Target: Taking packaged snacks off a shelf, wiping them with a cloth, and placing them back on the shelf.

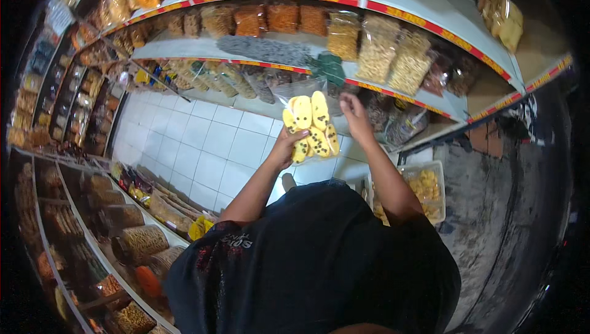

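My left hand (283,147) grips a clear plastic bag (318,124) of pale yellow oval cookies, or similar pastries, dotted with dark chips. The thumb lies across the front of the bag, and the fingers behind it are hidden. Just right of the bag's upper part, my right hand (354,110) is raised with loosely bent fingers and appears to hold nothing. Beyond the bag, a grey fluffy duster (262,50) lies along a shelf, with a crumpled green cloth or plastic piece (328,67) at its right end.
White shelving (442,2) with red and yellow label strips curves ahead, loaded with bagged snacks (378,48). More shelves with packed jars (140,244) stand at left. White floor tiles (207,145) lie below. A plastic tub (440,191) of yellowish snacks sits beside my right arm.
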{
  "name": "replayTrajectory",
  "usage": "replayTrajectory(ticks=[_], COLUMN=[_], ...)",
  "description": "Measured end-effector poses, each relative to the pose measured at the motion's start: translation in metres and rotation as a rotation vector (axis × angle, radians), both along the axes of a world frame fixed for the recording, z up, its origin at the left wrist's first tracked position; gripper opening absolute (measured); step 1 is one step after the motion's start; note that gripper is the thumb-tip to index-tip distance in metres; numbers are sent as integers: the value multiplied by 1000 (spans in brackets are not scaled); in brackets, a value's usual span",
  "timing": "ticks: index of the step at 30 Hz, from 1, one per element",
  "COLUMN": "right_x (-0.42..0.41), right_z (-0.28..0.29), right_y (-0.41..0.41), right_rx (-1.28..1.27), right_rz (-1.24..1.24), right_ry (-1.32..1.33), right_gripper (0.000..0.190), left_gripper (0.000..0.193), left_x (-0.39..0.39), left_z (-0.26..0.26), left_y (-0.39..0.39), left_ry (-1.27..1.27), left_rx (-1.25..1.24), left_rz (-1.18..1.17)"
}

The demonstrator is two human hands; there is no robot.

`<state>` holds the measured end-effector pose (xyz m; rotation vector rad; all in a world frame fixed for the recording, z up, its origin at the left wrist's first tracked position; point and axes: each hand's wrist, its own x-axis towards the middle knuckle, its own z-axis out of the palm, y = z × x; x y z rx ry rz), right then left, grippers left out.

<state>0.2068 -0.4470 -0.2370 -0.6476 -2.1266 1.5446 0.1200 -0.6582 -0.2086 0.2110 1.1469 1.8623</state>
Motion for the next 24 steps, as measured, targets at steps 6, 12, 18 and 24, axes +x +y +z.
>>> replayTrajectory(ticks=[6, 12, 18, 24], right_x=[-130, -162, -154, -193], right_z=[-14, -5, 57, 81], right_y=[20, 12, -78, -140], right_rx=[897, 735, 25, 727], right_rz=[-110, -277, -375, 104], right_ry=[-268, -360, 172, 50], right_gripper=[61, 48, 26, 33], left_gripper=[59, 56, 57, 52], left_x=[-88, -145, -169, -176], left_z=[-8, -7, 4, -11], left_y=[-58, -81, -83, -54], left_ry=[-14, -136, -71, 95], left_rx=[23, 133, 73, 12], left_rz=[76, 59, -12, -69])
